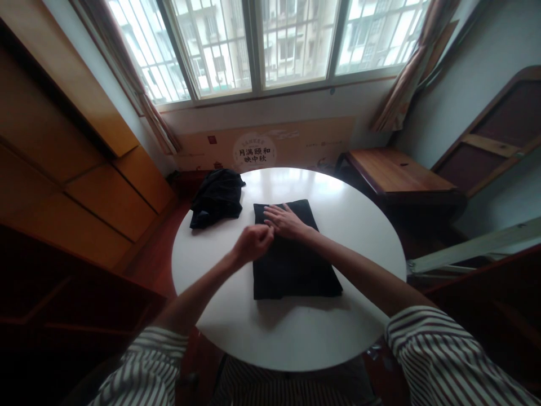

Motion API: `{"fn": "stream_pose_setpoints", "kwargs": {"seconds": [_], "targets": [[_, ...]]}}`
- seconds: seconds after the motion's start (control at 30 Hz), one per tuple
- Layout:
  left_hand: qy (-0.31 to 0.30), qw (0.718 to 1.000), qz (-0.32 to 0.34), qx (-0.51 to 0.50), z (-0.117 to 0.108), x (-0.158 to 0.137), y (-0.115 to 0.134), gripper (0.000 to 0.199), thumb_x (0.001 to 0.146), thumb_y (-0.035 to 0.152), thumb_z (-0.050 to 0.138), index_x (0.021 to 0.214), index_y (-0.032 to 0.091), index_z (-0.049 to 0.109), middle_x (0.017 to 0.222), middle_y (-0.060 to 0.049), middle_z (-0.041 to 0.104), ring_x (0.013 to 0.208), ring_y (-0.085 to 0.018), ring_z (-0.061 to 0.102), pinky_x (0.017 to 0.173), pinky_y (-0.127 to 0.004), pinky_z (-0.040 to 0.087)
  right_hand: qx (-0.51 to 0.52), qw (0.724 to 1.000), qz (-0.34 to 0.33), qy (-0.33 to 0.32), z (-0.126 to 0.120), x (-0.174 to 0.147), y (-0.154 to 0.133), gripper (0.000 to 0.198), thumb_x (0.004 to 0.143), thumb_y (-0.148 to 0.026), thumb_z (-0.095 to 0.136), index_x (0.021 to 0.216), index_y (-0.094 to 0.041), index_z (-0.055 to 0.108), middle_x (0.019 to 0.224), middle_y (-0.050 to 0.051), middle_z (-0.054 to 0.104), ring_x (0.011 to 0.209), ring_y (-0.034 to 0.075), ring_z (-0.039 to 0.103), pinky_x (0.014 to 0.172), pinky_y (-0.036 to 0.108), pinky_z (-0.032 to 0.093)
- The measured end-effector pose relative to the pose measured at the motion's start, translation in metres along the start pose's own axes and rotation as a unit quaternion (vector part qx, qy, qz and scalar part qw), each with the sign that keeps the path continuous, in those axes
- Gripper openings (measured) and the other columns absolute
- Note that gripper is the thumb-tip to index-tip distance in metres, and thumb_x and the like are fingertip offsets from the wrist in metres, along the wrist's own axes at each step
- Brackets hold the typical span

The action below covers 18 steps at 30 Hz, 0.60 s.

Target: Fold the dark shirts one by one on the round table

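Observation:
A black folded piece of cloth [296, 273], perhaps a garment, lies flat in a rough rectangle on the white round table [220, 304]. My right hand [288, 222] rests on its upper part, palm down with the fingers stretched out to the left. At the cloth's left edge is my left hand [255, 243], its fingers curled closed and its tips beside the right hand. Whether a bit of the cloth is pinched in the left hand is hidden. A second black garment [217, 197] lies crumpled at the table's far left.
Wooden cabinets [101, 203] stand along the left. Beyond the table, a printed board [296, 144] leans below the barred window [291, 45]. To the right are a low wooden table [397, 172] and a pale metal frame [473, 248].

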<state>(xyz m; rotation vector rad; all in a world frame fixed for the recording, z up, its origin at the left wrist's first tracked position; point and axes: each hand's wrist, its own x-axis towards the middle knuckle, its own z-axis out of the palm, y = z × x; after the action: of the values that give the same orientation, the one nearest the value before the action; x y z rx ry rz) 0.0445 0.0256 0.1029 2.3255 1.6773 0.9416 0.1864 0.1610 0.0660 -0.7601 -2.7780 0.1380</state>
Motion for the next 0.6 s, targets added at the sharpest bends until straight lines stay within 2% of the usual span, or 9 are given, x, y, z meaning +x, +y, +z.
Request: {"fn": "stream_pose_setpoints", "kwargs": {"seconds": [0.03, 0.1, 0.2, 0.27, 0.37, 0.47, 0.6], "targets": [[0.04, 0.997, -0.062, -0.013, -0.007, 0.01, -0.024, 0.046, 0.1, 0.035, 0.041, 0.065, 0.014, 0.062, 0.061, -0.004, 0.062, 0.057, -0.013, 0.058, 0.062, -0.024, 0.046, 0.017, 1.0, -0.024, -0.004, 0.002, -0.002, -0.013, 0.054, 0.103, -0.045, 0.028, 0.147, -0.019, 0.045, 0.156, 0.01, 0.038, 0.146, 0.027, 0.03, 0.119, 0.056, 0.014], [0.07, 0.984, -0.154, -0.059, -0.01, 0.031, -0.066, 0.04, 0.099, 0.033, 0.043, 0.073, 0.013, 0.067, 0.072, -0.006, 0.068, 0.067, -0.014, 0.063, 0.067, -0.023, 0.047, 0.04, 0.998, -0.054, -0.013, 0.008, -0.007, -0.035, 0.056, 0.103, -0.049, 0.031, 0.148, -0.019, 0.045, 0.156, 0.011, 0.038, 0.146, 0.028, 0.03, 0.119, 0.055, 0.018], [0.065, 0.959, -0.252, -0.113, 0.003, 0.056, -0.107, 0.027, 0.096, 0.031, 0.052, 0.093, 0.011, 0.071, 0.09, -0.009, 0.073, 0.078, -0.016, 0.068, 0.073, -0.023, 0.05, 0.055, 0.997, -0.055, -0.022, 0.021, -0.015, -0.052, 0.061, 0.101, -0.053, 0.034, 0.149, -0.017, 0.043, 0.16, 0.014, 0.028, 0.148, 0.03, 0.024, 0.119, 0.055, 0.02], [0.059, 0.951, -0.279, -0.118, 0.017, 0.068, -0.118, 0.026, 0.09, 0.031, 0.061, 0.1, 0.01, 0.072, 0.095, -0.01, 0.074, 0.08, -0.017, 0.069, 0.075, -0.024, 0.051, 0.064, 0.997, -0.049, -0.019, 0.027, -0.019, -0.054, 0.062, 0.102, -0.053, 0.034, 0.152, -0.016, 0.038, 0.162, 0.014, 0.023, 0.15, 0.029, 0.019, 0.119, 0.053, 0.019], [0.061, 0.944, -0.301, -0.121, 0.032, 0.08, -0.124, 0.031, 0.084, 0.037, 0.069, 0.1, 0.01, 0.073, 0.091, -0.01, 0.075, 0.081, -0.018, 0.068, 0.075, -0.024, 0.051, 0.067, 0.997, -0.049, -0.011, 0.031, -0.022, -0.053, 0.062, 0.102, -0.052, 0.032, 0.154, -0.019, 0.034, 0.162, 0.012, 0.021, 0.15, 0.027, 0.017, 0.12, 0.05, 0.017], [0.058, 0.936, -0.324, -0.127, 0.036, 0.086, -0.128, 0.033, 0.077, 0.042, 0.075, 0.089, 0.012, 0.076, 0.075, -0.007, 0.073, 0.079, -0.02, 0.068, 0.07, -0.024, 0.05, 0.061, 0.997, -0.051, -0.01, 0.03, -0.023, -0.053, 0.062, 0.103, -0.052, 0.029, 0.154, -0.017, 0.034, 0.163, 0.012, 0.02, 0.15, 0.027, 0.017, 0.121, 0.05, 0.016], [0.058, 0.927, -0.345, -0.136, 0.035, 0.09, -0.131, 0.031, 0.072, 0.04, 0.079, 0.08, 0.01, 0.075, 0.062, -0.005, 0.068, 0.068, -0.019, 0.065, 0.063, -0.024, 0.049, 0.063, 0.996, -0.054, -0.014, 0.029, -0.024, -0.055, 0.065, 0.103, -0.053, 0.027, 0.156, -0.016, 0.029, 0.163, 0.012, 0.018, 0.151, 0.027, 0.016, 0.121, 0.05, 0.015]]}}
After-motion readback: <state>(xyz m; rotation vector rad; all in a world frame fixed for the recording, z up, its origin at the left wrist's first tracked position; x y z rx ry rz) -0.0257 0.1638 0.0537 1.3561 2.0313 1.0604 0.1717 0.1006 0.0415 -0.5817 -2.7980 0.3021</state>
